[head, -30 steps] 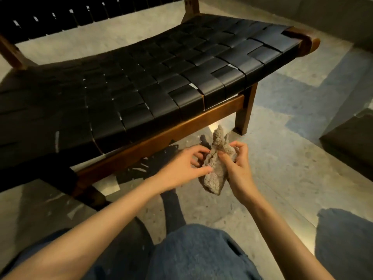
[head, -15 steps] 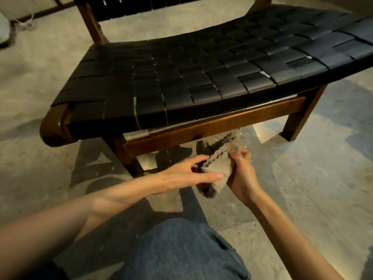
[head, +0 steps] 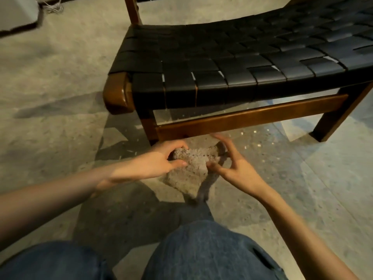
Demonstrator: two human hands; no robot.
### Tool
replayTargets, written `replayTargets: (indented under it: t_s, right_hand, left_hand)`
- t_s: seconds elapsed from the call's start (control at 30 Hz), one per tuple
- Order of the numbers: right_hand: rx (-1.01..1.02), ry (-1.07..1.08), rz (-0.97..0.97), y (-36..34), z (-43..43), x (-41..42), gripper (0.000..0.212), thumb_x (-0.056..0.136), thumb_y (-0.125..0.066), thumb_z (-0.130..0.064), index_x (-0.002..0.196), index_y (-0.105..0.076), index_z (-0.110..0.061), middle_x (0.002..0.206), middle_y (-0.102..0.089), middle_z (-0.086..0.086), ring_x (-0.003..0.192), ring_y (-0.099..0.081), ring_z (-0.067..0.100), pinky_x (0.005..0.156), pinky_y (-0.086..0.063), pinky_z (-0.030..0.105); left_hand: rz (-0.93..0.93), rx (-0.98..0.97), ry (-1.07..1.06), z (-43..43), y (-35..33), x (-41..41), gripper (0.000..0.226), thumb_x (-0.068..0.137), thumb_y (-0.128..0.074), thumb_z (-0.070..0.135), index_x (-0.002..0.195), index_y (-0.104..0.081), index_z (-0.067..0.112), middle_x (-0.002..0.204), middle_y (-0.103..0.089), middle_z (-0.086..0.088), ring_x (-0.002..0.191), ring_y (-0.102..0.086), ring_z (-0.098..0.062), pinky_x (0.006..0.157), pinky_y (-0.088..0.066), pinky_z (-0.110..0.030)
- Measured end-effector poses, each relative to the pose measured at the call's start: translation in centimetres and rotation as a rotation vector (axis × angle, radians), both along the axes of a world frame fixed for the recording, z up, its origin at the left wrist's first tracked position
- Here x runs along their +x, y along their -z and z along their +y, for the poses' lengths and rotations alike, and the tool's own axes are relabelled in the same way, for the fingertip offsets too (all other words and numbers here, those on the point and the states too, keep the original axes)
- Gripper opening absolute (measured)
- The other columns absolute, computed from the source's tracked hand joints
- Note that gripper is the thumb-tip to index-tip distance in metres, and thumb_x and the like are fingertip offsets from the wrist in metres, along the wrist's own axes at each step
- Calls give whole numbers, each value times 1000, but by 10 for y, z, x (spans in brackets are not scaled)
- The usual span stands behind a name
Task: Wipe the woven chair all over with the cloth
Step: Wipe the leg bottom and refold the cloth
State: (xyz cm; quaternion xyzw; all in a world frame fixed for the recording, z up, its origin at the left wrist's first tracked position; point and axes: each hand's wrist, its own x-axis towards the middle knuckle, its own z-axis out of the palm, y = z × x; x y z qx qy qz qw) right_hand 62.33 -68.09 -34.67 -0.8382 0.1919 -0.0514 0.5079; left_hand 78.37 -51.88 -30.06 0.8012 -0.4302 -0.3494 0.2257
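The woven chair (head: 232, 63) has a black strap seat on a brown wooden frame and fills the upper right of the view. Below its front rail, a grey fuzzy cloth (head: 191, 168) hangs in the air between my hands, spread into a rough triangle. My left hand (head: 159, 160) grips its upper left corner, fingers curled over the edge and thumb across the front. My right hand (head: 230, 164) pinches its right edge with thumb and fingers, the other fingers spread and blurred. Neither hand touches the chair.
Mottled concrete floor (head: 60, 98) surrounds the chair. My knees in blue jeans (head: 201, 251) fill the bottom of the view. A pale object with a white cord (head: 51, 8) lies at the top left. The chair's front right leg (head: 331, 126) stands on the floor.
The view has swung left, so the chair's front left corner now shows. The cloth went from a bunched wad to spread open between both hands, and my left hand now grips it.
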Motion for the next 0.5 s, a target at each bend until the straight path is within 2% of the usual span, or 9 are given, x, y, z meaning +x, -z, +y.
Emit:
replayTargets:
  t_s: [0.1,0.13,0.17,0.23,0.3,0.33,0.4,0.47,0.5]
  right_hand:
    - [-174,-56,108,-3,15,11,22,78,-67,-49,92,-54,-59,105,-43,-23,113,-42,10,90,-39,28]
    - [-211,-69,105,-4,21,13,19,77,-69,-48,86,-55,-55,108,-43,-20,119,-35,13,94,-34,30]
    - [-241,-97,87,-5,28,15,23,76,-71,-44,88,-54,-54,120,-42,-15,125,-27,13,98,-28,30]
    - [-206,-169,53,-10,40,21,41,77,-73,-35,110,-51,-48,145,-28,-13,134,-16,9,107,-19,31]
    - [-95,-259,57,-18,51,27,55,80,-73,-31,127,-46,-40,144,-36,-17,135,-25,5,112,-24,31]
    - [-46,-312,62,-22,55,30,51,81,-72,-30,126,-48,-35,135,-46,-19,129,-36,1,110,-31,29]
    - [36,-386,62,-30,63,34,33,84,-70,-30,114,-58,-28,112,-60,-18,107,-54,-1,95,-44,26]
    - [67,-359,22,-36,73,38,21,86,-67,-33,104,-62,-23,98,-64,-11,90,-60,5,81,-50,30]
    - [21,-317,-3,-37,76,41,21,86,-65,-36,101,-64,-22,97,-63,-9,90,-60,8,82,-50,35]
  left_hand:
    - [31,-82,-4,23,-4,4,22,88,-65,19,106,-56,26,107,-61,4,102,-58,-10,91,-48,-34]
    - [41,-111,-3,31,-6,4,21,88,-65,17,104,-56,26,104,-62,5,100,-59,-9,91,-49,-35]
    - [48,-136,4,39,-7,4,21,87,-65,15,104,-57,25,103,-62,5,99,-60,-8,89,-50,-35]
    - [41,-173,31,51,-7,4,21,88,-64,12,106,-59,21,104,-62,6,101,-59,-6,90,-50,-33]
    - [48,-216,43,61,-5,4,23,88,-62,8,110,-61,17,107,-63,6,104,-58,-5,92,-48,-28]
    - [58,-246,28,66,-4,5,24,88,-61,6,110,-61,15,107,-63,6,104,-58,-3,92,-48,-24]
    - [76,-305,-32,75,-1,7,22,88,-61,7,108,-62,16,103,-64,8,101,-59,0,90,-47,-17]
    - [55,-350,-99,83,4,10,19,86,-64,14,104,-62,20,99,-64,10,96,-60,1,85,-48,-15]
    - [39,-359,-144,87,7,12,19,85,-66,21,103,-61,23,98,-64,10,94,-60,1,84,-48,-16]
